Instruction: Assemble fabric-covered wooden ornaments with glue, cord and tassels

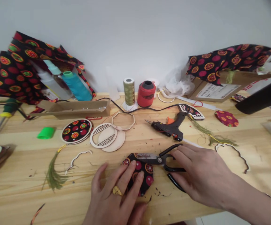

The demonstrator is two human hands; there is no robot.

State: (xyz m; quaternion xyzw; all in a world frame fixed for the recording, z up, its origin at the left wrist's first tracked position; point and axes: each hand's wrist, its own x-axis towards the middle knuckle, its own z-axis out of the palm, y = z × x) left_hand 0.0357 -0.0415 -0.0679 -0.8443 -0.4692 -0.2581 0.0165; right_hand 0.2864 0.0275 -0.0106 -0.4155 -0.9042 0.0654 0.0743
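Note:
A piece of black fabric with a red and orange pattern [149, 180] lies near the table's front, apparently wrapped over a flat angular shape. My left hand [118, 190], a gold ring on one finger, holds it down with spread fingers; part of the piece is hidden beneath them. Black-handled scissors [159, 160] are in my right hand [203, 175], its fingers through and around the handles. Their blades rest on the far edge of the fabric, looking nearly closed. Small dark scraps [158, 191] are scattered beside the piece.
Beyond the scissors lies a black glue gun [168, 126] with its cord trailing back. Left of it are wooden rings [103, 135], a fabric-covered disc [76, 131] and a green tassel [55, 172]. Thread spools [146, 93] and a cardboard tray [79, 108] stand toward the wall.

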